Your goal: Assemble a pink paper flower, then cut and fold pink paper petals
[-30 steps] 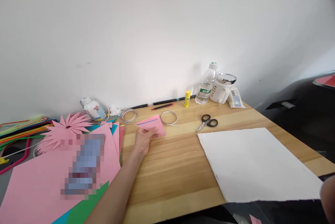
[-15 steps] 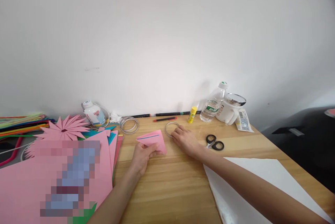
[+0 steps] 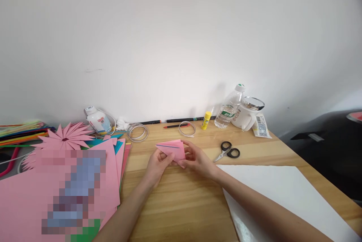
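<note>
A small piece of folded pink paper with a dark blue line along its upper part is held above the table. My left hand pinches its lower left side, thumb on the near face. At its right edge my right hand grips with thumb and bent fingers; some fingertips are hidden behind the paper. Beyond the paper lies a thin ring of clear tape. Black-handled scissors rest partly open to the right of my right hand.
Pink sheets and a pleated pink paper flower cover the left side. Tape rolls, pens, a yellow glue stick, a water bottle and a white mug line the wall. White paper lies right.
My right hand has left the tape ring, which now lies farther back, and has come to the paper's right edge. My left hand has brought the pink paper slightly right.
</note>
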Demonstrator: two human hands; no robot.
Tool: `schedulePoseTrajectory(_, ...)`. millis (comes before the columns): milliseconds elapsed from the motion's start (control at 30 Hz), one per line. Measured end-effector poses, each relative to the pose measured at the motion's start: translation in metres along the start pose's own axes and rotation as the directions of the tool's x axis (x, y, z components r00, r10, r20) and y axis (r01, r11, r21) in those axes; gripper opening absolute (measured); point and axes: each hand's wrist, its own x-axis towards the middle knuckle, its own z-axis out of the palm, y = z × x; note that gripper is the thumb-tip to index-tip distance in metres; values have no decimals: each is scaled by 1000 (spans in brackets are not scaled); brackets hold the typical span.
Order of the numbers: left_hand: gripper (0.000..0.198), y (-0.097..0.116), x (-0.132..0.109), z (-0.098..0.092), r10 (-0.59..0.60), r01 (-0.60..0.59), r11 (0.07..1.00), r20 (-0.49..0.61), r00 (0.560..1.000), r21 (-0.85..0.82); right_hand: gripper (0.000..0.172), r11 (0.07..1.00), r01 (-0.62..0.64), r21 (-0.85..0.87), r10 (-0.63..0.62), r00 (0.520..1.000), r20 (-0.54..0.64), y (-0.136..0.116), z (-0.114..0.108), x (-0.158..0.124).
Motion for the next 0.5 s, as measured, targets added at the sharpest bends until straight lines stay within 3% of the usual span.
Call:
schedulePoseTrajectory(67, 35, -1, 0, 1, 29, -28, 998, -21, 999, 61, 66, 998, -6, 62, 10, 998, -70, 4, -1, -7)
schedulePoseTrajectory(167, 47, 2, 2, -1, 70, -64, 995, -95, 993, 70, 62, 996, 90, -28, -93, 978, -188, 7, -9, -7)
schedulePoseTrajectory(300, 50, 6, 5, -6, 88, -76, 993, -142, 986, 89, 52, 950, 180, -254, -227, 959, -168, 10, -13, -6)
schedulePoseTrajectory(400, 43, 4, 8, -11, 134, -102, 967, -123, 983, 234, 50, 859, 206, -469, -320, 931, -177, 16, -12, -6)
schedulePoseTrajectory(500, 44, -4, 11, -17, 203, -155, 906, -83, 976, 394, 52, 797, 208, -566, -358, 919, -167, 23, -11, -4)
